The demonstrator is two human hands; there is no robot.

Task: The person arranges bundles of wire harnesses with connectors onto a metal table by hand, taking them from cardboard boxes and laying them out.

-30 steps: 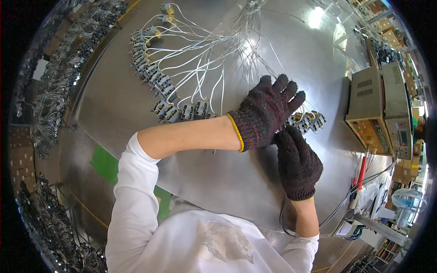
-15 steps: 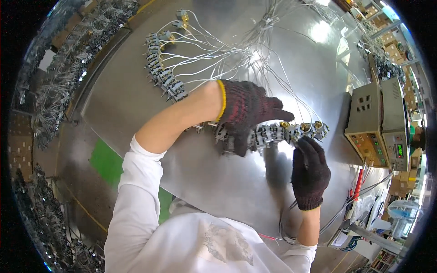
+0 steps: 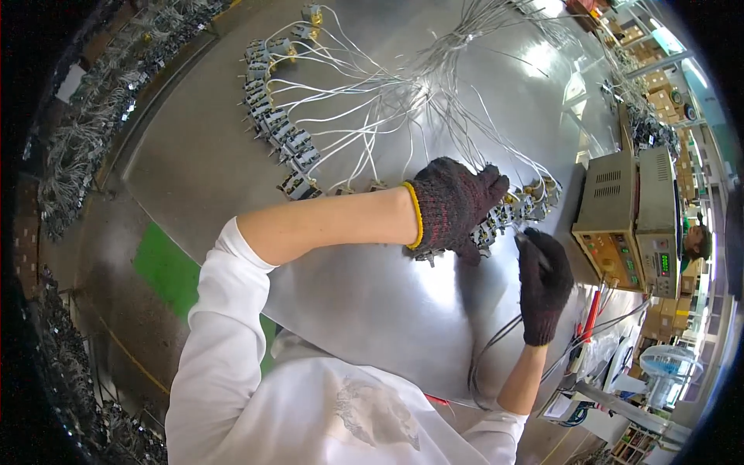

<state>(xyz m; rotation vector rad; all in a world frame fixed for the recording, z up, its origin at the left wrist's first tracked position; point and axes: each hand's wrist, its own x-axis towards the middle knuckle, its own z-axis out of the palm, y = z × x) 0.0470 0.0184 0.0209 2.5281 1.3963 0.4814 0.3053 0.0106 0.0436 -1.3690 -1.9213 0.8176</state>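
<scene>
My left hand point(image 3: 453, 203), in a dark knitted glove with a yellow cuff, lies over a row of small grey wired parts point(image 3: 504, 217). Its thumb is on the near side and its fingers on the far side, gripping the row and hiding its middle. My right hand point(image 3: 545, 275), gloved alike, is just short of the row's right end. Its fingers are pinched together, and what they hold is too small to make out. White wires point(image 3: 387, 85) run from the parts to a bundle at the back. More such parts point(image 3: 271, 120) curve along the left.
Two box-shaped instruments point(image 3: 620, 221) with lit displays stand at the table's right edge. Beside them is a red-handled tool point(image 3: 591, 318), with dark cables point(image 3: 488, 349) looping near my right wrist. A fan point(image 3: 670, 368) is at lower right. Racks heaped with wired parts point(image 3: 101, 124) line the left.
My left hand has slid right along the row, and the row now slants up toward its right end. My right hand has shifted slightly right, its fingertips a little apart from the parts.
</scene>
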